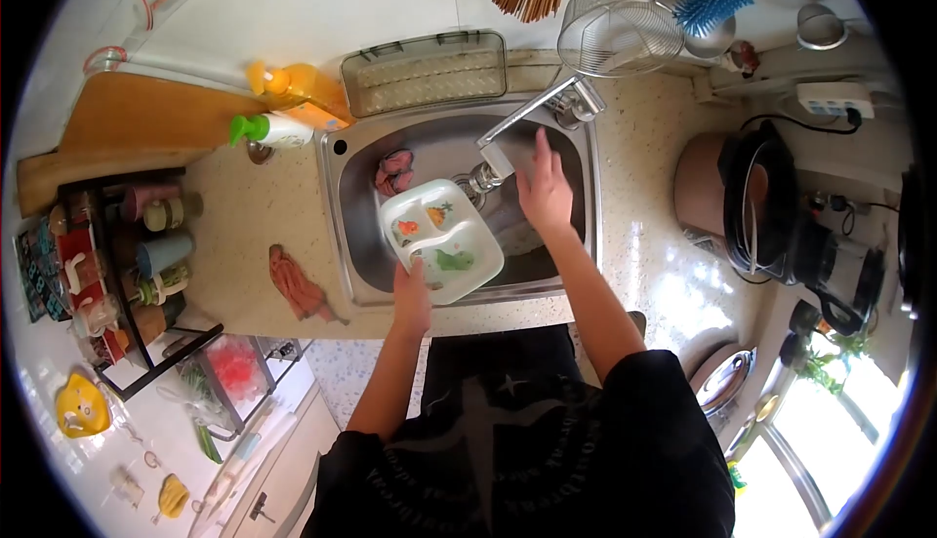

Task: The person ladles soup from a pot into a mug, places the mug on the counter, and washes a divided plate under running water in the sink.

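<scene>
My left hand [412,301] grips the near left edge of a pale divided plate [475,263], which is tilted over the sink [366,236]. Printed orange and green pictures mark the plate's compartments. My right hand [547,190] is raised over the right part of the sink, fingers stretched out and holding nothing, just right of the faucet [496,156]. Whether water runs from the spout I cannot tell. A crumpled reddish cloth [394,172] lies in the sink's back left corner, behind the plate.
Left of the sink, a second reddish cloth [295,284] lies on the counter [234,245]. Behind it stand a green-topped pump bottle [283,131] and a yellow bottle [312,87]. A clear ribbed container [426,75] sits behind the sink. A wire strainer [620,31] hangs above the faucet.
</scene>
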### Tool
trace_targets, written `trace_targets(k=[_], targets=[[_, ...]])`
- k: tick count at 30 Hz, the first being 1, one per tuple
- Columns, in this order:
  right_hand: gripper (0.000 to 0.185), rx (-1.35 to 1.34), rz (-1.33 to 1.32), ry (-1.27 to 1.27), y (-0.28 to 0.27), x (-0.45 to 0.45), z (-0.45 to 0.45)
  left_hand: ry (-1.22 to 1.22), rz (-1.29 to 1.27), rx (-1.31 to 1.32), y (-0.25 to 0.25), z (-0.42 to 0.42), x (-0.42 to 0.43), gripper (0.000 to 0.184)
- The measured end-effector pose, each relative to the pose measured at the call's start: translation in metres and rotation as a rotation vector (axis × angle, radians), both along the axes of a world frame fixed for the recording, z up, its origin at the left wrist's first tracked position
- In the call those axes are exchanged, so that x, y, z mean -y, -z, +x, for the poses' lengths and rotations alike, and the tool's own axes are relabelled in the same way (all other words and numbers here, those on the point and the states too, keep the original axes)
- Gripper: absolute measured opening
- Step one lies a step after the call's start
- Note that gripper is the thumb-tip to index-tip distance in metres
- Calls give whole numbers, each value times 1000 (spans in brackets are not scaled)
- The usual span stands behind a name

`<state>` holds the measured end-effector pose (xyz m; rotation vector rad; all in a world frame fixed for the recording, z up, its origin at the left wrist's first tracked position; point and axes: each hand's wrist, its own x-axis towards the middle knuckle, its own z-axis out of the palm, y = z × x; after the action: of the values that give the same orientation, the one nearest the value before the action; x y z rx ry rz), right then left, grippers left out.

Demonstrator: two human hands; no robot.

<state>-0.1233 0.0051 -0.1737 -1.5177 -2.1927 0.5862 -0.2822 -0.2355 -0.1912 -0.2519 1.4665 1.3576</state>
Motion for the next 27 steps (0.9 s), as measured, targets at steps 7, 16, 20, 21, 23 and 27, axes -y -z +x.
trace_targets(k=[7, 16, 20, 21, 23, 27], targets=[[88, 263, -364, 73, -8, -70, -24, -56, 14, 363, 3, 14, -22, 42], [72, -54, -352, -80, 62, 14, 18, 36, 50, 337, 47, 20, -61, 43], [67, -112, -526, -22, 78, 22, 19, 140, 33, 287, 57, 15, -58, 41], [64, -104, -532, -16, 76, 19, 17, 160, 28, 285, 59, 12, -55, 41], [55, -117, -582, 5, 72, 13, 12, 190, 35, 280, 63, 9, -48, 41], [39, -152, -656, 61, 51, 3, -5, 180, 67, 312, 61, 9, -43, 45]])
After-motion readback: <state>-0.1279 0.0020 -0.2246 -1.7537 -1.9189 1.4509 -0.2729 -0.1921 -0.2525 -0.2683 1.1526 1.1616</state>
